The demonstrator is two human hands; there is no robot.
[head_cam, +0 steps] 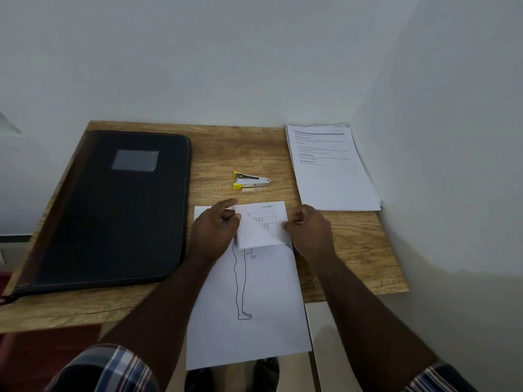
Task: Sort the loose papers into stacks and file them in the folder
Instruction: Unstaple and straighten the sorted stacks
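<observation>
Sorting step: left hand (215, 230) and right hand (310, 229) pinch a folded-over white sheet (259, 232) at the counter's (353, 250) near edge; next, probably lift it clear.

A single wide-angle view from the person's head looks forward and steeply down, close over the worktop (353, 250). The grip of both hands on the sheets sits at the picture's centre; worktop and white walls lie beyond it, forearms and sleeves nearer the lens below
</observation>
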